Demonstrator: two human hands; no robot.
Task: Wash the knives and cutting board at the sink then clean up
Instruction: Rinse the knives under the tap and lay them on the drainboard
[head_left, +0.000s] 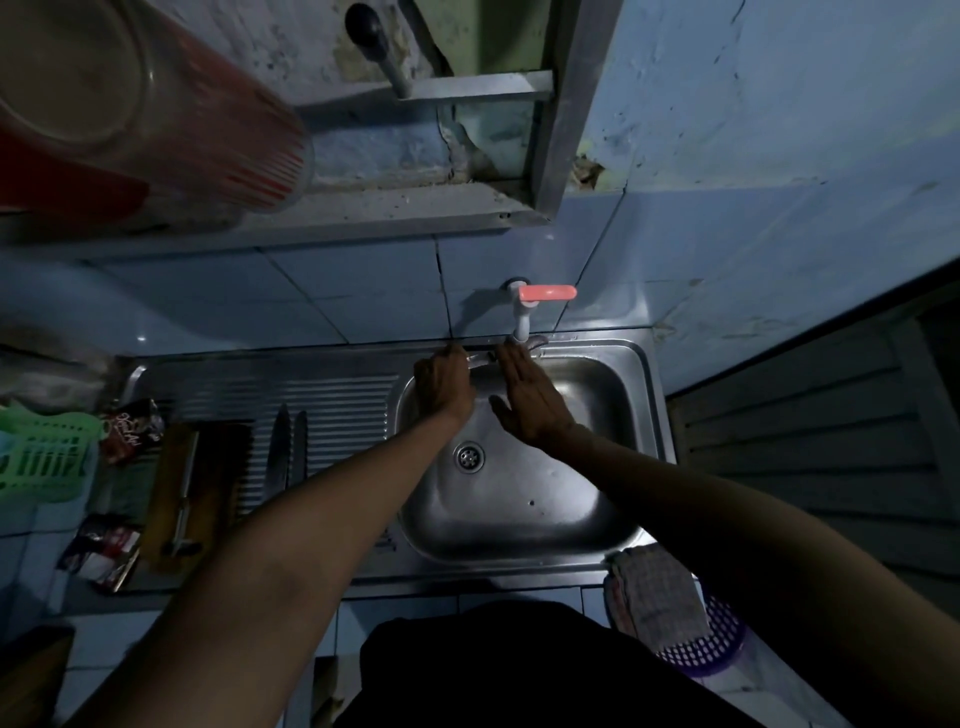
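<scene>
A knife (480, 359) is gripped by the left hand (442, 387) under the tap (522, 312), over the sink (597, 467). The right hand (530, 400) is held flat, fingers straight, against the blade. Two knives (288, 447) are laid on the drainboard (332, 395), left.

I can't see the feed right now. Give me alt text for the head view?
Both hands work under the white tap at the back of a steel sink: the left hand grips a knife, and the right hand lies flat with fingers straight over its blade. Two more knives and a wooden cutting board rest on the drainboard.
</scene>
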